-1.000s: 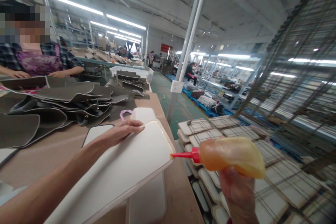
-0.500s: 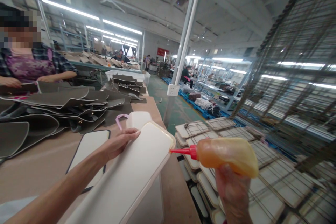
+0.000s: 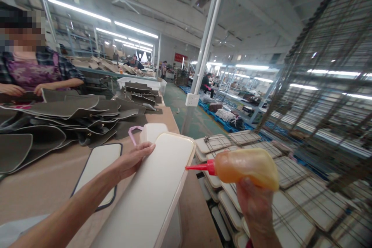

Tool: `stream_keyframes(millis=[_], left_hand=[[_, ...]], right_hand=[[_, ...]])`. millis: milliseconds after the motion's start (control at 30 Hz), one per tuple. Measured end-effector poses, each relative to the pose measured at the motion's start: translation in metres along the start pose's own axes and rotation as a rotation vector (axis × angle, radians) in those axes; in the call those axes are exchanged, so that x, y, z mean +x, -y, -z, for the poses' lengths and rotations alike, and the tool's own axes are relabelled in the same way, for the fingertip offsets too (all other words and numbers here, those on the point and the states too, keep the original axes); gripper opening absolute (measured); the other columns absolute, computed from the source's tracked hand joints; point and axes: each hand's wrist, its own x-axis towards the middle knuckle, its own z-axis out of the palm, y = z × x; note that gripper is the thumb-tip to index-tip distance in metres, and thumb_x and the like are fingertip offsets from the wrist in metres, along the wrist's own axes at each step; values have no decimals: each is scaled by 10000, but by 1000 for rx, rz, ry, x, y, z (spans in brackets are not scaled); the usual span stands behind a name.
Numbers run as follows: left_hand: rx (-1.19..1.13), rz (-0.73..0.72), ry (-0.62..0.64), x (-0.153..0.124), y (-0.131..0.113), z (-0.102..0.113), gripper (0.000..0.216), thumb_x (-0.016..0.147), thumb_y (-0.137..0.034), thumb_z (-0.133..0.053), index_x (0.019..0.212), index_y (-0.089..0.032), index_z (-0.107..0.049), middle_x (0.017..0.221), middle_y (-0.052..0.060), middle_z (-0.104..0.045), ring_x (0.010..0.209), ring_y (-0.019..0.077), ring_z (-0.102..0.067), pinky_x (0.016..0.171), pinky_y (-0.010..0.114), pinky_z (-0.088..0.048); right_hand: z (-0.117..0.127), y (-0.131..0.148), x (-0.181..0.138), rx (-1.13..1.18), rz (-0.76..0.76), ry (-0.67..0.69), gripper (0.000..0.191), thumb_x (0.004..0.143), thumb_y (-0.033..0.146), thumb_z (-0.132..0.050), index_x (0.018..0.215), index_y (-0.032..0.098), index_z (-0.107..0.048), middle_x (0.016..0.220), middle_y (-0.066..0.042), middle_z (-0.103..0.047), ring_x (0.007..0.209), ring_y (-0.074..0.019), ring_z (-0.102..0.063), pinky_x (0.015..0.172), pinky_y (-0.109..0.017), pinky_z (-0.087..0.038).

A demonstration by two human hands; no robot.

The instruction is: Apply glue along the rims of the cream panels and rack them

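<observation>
My left hand (image 3: 132, 159) lies with fingers stretched flat on a long white panel (image 3: 157, 190), steadying it at its far left edge above the brown table (image 3: 46, 180). My right hand (image 3: 255, 205) is wrapped round an orange squeeze bottle (image 3: 244, 168) held sideways. The bottle's red nozzle (image 3: 197, 167) points left and touches the panel's right edge. A second white panel with a dark rim (image 3: 97, 172) lies flat on the table left of my hand.
Several grey curved pieces (image 3: 64, 118) are piled on the table's far left, where another person (image 3: 31, 71) works. Wire trays with white panels (image 3: 232, 151) are stacked right of the table. A tall wire rack (image 3: 331, 85) stands at the right, a steel pillar (image 3: 207, 42) ahead.
The white panel has swung round to a steeper, narrower angle under my left hand. The bottle's nozzle has stayed at the panel's right edge, shifting slightly left.
</observation>
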Motion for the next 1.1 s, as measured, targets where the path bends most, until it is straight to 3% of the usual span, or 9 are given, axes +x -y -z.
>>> stream_keyframes(millis=[300,500,700,967,1100], left_hand=[[-16,6,2,0,1,5,551,449,-480,-917,717,-172,-547,596,-45,-589,486,84,-512,412,163,-426],[-55,49,-4,1,2,7,336,660,-328,-839,724,-174,-547,598,-20,-611,520,125,-587,473,204,-505],[-79,67,-51,0,-4,4,188,823,-210,-683,715,-173,-533,583,-8,-618,513,138,-618,490,221,-533],[-69,79,-57,1,-9,5,156,891,-155,-581,735,-155,-568,574,11,-635,491,140,-624,471,226,-539],[-69,73,-67,1,-12,9,209,924,-142,-522,720,-154,-567,577,21,-651,480,139,-624,472,237,-546]], right_hand=[[-3,1,6,33,-55,59,460,620,298,-862,1053,277,-711,928,-47,-768,763,-226,-720,740,-380,-594],[-6,5,8,64,-112,34,338,539,280,-903,841,263,-754,754,2,-761,684,-179,-706,667,-286,-594],[-8,7,6,47,-144,57,334,524,323,-910,817,253,-767,746,-7,-767,675,-173,-707,667,-266,-600],[-12,11,2,38,-171,117,334,533,351,-900,827,259,-769,738,-23,-764,662,-199,-713,665,-319,-616],[-17,14,-2,60,-196,179,349,563,374,-882,864,246,-760,791,-60,-767,739,-259,-732,737,-419,-618]])
